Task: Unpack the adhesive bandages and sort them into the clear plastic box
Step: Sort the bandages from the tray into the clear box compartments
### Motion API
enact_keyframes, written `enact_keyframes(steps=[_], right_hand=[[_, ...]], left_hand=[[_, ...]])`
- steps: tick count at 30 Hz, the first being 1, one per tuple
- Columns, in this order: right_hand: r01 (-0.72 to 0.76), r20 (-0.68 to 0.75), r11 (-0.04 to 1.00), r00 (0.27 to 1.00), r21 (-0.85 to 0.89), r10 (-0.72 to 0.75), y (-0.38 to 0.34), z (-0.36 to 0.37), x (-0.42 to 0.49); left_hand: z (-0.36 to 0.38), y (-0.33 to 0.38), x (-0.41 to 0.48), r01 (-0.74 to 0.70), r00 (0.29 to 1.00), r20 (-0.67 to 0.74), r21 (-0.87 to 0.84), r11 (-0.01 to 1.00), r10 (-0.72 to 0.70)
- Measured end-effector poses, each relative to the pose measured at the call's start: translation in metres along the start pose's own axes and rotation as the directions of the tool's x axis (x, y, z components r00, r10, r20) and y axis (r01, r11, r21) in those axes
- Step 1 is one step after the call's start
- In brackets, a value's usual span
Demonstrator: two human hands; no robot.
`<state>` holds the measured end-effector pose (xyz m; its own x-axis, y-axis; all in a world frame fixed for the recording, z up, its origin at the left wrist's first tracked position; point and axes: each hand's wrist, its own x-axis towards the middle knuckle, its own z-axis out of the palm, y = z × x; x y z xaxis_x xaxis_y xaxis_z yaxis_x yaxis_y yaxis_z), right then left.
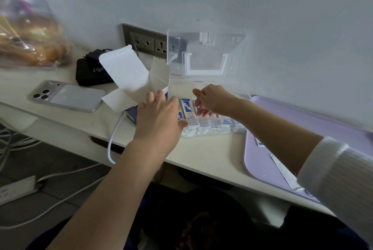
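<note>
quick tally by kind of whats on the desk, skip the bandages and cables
phone: 1
black device: 1
cardboard carton: 1
clear plastic box: 1
purple tray: 1
bag of bread: 1
total: 6

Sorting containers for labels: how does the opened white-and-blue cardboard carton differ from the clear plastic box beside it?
The white-and-blue cardboard carton is opaque, the clear plastic box see-through. The carton's paper flaps splay outward; the box's lid stands upright by the wall. Blue-and-white wrapped bandages fill the box; the carton's inside is hidden. Both are open, side by side on the cream desk.
</note>
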<state>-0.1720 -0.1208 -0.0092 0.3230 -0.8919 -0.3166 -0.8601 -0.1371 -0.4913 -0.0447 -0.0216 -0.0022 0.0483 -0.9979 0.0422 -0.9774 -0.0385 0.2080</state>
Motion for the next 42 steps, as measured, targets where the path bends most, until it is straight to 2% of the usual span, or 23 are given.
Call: enact_keyframes(steps=[4,10,14,17,20,23,26,29,30,31,33,35,40,42], right_hand=[[0.013,0.084,0.996,0.996,-0.090,-0.005,-0.005,0.000,-0.002],[0.086,0.043,0.987,0.996,-0.137,-0.081,-0.005,-0.007,-0.008],[0.126,-0.225,0.991,0.966,-0.035,-0.130,0.006,-0.012,-0.021],[0.153,-0.399,0.988,0.904,-0.035,-0.154,0.026,-0.011,-0.044],[0.127,-0.549,0.989,0.822,-0.075,-0.148,0.053,-0.011,-0.070],[0.068,-0.658,0.996,0.747,-0.061,-0.091,0.089,-0.011,-0.086],[-0.088,-0.605,0.994,0.795,-0.065,0.031,0.134,-0.003,-0.088],[-0.104,-0.334,0.979,0.942,-0.173,0.041,0.168,0.009,-0.091],[-0.081,-0.255,0.969,0.967,-0.235,0.019,0.174,0.012,-0.092],[-0.060,-0.218,0.959,0.976,-0.278,-0.002,0.176,0.013,-0.094],[-0.043,-0.231,0.952,0.973,-0.304,-0.029,0.176,0.012,-0.099],[-0.033,-0.249,0.946,0.967,-0.322,-0.051,0.174,0.012,-0.106],[0.051,-0.209,0.948,0.970,-0.314,-0.121,0.171,0.015,-0.127],[0.086,-0.222,0.938,0.961,-0.336,-0.168,0.177,0.015,-0.138]], left_hand=[[0.000,-0.001,0.000,0.002,1.000,0.009,-0.015,1.000,-0.002],[0.000,-0.001,0.001,0.005,1.000,0.018,-0.023,1.000,-0.005],[-0.001,0.004,0.000,-0.001,1.000,0.002,0.019,1.000,0.001],[-0.001,0.016,-0.002,-0.047,0.990,-0.129,0.014,0.999,0.049],[0.003,0.037,-0.006,-0.208,0.946,-0.264,-0.050,0.977,0.188],[0.017,0.059,-0.010,-0.421,0.880,-0.286,-0.099,0.901,0.380],[0.040,0.078,-0.016,-0.587,0.803,-0.205,-0.106,0.803,0.560],[0.059,0.095,-0.022,-0.663,0.749,-0.053,-0.075,0.745,0.661],[0.065,0.100,-0.023,-0.662,0.748,0.001,-0.060,0.747,0.663],[0.071,0.104,-0.023,-0.650,0.757,0.059,-0.041,0.759,0.651],[0.080,0.113,-0.022,-0.632,0.765,0.174,0.022,0.775,0.619],[0.086,0.123,-0.023,-0.621,0.775,0.217,0.082,0.780,0.594],[0.097,0.147,-0.020,-0.525,0.850,0.128,0.132,0.841,0.511],[0.104,0.155,-0.017,-0.512,0.859,0.096,0.106,0.853,0.504]])
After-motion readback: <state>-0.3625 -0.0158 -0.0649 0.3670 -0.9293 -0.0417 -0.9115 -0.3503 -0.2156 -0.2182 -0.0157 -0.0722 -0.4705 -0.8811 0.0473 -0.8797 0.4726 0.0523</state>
